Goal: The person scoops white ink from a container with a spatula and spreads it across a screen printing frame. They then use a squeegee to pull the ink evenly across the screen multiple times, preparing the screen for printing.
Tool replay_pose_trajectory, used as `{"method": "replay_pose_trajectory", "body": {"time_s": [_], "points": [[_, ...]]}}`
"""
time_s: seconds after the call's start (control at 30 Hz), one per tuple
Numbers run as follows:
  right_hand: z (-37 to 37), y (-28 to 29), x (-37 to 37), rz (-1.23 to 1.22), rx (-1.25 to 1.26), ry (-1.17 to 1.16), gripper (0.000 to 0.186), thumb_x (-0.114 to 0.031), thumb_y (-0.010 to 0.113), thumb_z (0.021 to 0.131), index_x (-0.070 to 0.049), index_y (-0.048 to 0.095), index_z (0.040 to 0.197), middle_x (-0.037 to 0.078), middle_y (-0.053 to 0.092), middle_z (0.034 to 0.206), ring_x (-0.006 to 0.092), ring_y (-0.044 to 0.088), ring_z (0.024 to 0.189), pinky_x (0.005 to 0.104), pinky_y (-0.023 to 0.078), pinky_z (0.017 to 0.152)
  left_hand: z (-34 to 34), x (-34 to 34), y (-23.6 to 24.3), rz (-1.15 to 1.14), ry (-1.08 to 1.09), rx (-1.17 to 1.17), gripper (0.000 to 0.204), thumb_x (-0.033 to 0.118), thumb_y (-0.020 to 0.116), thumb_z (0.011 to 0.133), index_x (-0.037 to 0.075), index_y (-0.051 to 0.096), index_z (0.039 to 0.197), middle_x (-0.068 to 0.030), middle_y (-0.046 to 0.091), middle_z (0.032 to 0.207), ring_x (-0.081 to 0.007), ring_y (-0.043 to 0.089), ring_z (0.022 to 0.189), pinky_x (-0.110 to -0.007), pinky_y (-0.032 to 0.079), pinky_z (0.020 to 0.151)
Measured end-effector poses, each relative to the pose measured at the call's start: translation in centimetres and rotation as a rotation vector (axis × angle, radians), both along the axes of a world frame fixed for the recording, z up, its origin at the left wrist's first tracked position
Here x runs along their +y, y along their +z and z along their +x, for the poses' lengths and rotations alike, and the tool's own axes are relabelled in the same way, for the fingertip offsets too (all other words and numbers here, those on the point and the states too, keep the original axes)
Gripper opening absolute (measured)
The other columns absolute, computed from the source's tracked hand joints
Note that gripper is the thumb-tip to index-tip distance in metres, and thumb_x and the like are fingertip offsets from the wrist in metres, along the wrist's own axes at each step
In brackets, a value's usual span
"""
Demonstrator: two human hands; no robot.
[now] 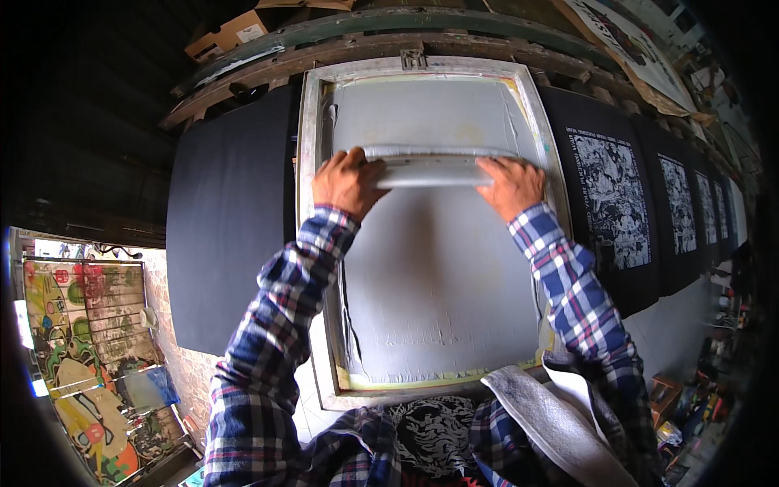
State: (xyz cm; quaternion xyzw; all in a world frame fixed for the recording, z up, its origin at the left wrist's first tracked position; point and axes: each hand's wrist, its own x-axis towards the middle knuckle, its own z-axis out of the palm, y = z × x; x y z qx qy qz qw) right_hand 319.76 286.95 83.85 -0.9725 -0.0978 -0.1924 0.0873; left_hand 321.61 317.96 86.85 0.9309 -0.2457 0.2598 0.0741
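Ideally, the left hand [347, 185] and right hand [514, 187], fingers [355, 159] clasping both ends of the squeegee [434, 172] at the frame's upper centre, should press equally, holding it level and square across the grey-coated screen [487, 308].

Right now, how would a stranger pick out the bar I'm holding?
Find the large pale rectangular frame in the middle. Across the upper part of its grey screen, a narrow grey bar runs between the left hand and right hand. Unlike the frame and screen, it's gripped at both ends.
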Motion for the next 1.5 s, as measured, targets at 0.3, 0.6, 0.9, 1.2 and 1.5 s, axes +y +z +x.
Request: {"method": "replay_pose_trajectory", "body": {"time_s": [0.3, 0.6, 0.9, 1.2, 1.5], "points": [[12.6, 3.7, 0.2, -0.059, 0.067, -0.066, 0.048, -0.046, 0.087, 0.077, -0.026, 0.078, 0.119, 0.009, 0.078, 0.112, 0.034, 0.07, 0.108, 0.0494, 0.054, 0.095, 12.3, -0.9, 1.8, 0.198, 0.19, 0.158, 0.051, 0.07, 0.07, 0.086, 0.033, 0.077, 0.12, 0.0016, 0.07, 0.114, -0.02, 0.068, 0.109, -0.037, 0.059, 0.092], [13.5, 8.7, -1.2, -0.04, 0.156, 0.03, 0.064, -0.05, 0.088, 0.075, -0.012, 0.075, 0.124, 0.017, 0.074, 0.122, 0.0346, 0.068, 0.117, 0.0433, 0.051, 0.107, 13.2, -2.8, 8.4, 0.296, 0.214, 0.358, 0.061, 0.068, 0.076, 0.081, 0.025, 0.077, 0.124, -0.0061, 0.077, 0.115, -0.0258, 0.073, 0.107, -0.04, 0.057, 0.095], [-11.5, 6.2, -1.5, 0.03, 0.06, 0.106, 0.043, -0.028, 0.087, 0.072, -0.018, 0.076, 0.112, 0.008, 0.077, 0.107, 0.0314, 0.073, 0.095, 0.048, 0.055, 0.082, -11.5, -0.5, 5.5, 0.042, -0.083, 0.069, 0.038, 0.042, 0.089, 0.069, 0.019, 0.079, 0.097, -0.0023, 0.064, 0.088, -0.0237, 0.066, 0.084, -0.039, 0.058, 0.069], [-34.5, 4.0, 0.1, 0.018, 0.036, 0.166, 0.048, -0.006, 0.074, 0.068, -0.017, 0.078, 0.114, 0.005, 0.076, 0.112, 0.0278, 0.072, 0.107, 0.0449, 0.057, 0.093, -35.2, -0.3, 1.8, -0.147, 0.03, 0.214, 0.037, 0.013, 0.078, 0.067, 0.024, 0.081, 0.102, 0.0032, 0.065, 0.094, -0.021, 0.062, 0.084, -0.038, 0.054, 0.069], [-39.0, 0.6, -1.3, 0.044, 0.137, 0.22, 0.049, -0.012, 0.073, 0.065, -0.016, 0.078, 0.114, 0.006, 0.076, 0.115, 0.0274, 0.072, 0.109, 0.0436, 0.057, 0.094, -39.5, 0.3, -0.2, -0.114, -0.058, 0.373, 0.044, 0.023, 0.08, 0.065, 0.025, 0.079, 0.109, 0.006, 0.065, 0.101, -0.0204, 0.063, 0.09, -0.038, 0.051, 0.069]]}}
